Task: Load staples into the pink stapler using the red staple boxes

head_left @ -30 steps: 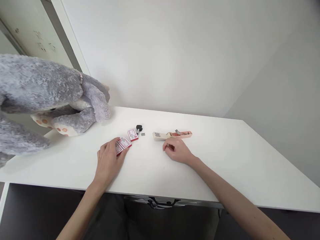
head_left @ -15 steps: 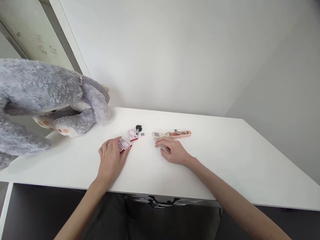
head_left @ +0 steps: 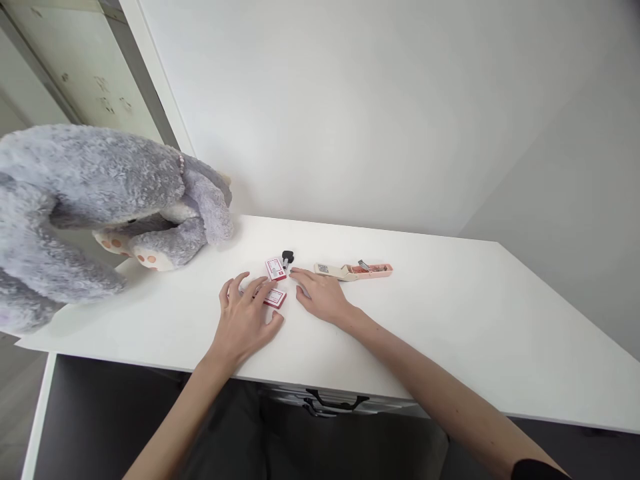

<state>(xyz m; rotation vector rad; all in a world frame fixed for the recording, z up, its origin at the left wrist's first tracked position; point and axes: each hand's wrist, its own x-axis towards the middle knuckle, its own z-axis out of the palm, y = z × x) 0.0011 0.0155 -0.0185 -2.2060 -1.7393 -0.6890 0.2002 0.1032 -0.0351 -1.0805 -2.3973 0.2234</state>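
My left hand [head_left: 246,315] lies flat on the white table [head_left: 450,320], fingers spread, with its fingertips resting on a small red and white box [head_left: 275,297]. My right hand [head_left: 320,296] rests open beside it, its forefinger stretched toward a tiny grey piece hidden under the fingertip. A second red and white box [head_left: 275,269] lies just beyond my left fingers. A small black object [head_left: 287,257] sits next to that box. A beige stapler [head_left: 353,270], opened out flat with its red staple channel showing, lies to the right of my right hand.
A big grey plush animal [head_left: 100,200] sprawls over the table's left end, its paws toward the boxes. A white wall closes off the back edge. A black handle [head_left: 333,403] shows under the table's front edge.
My right hand has left the stapler's side and slid left to the space near the boxes, fingers now stretched out. My left hand has flattened over the near box. The view shifted slightly.
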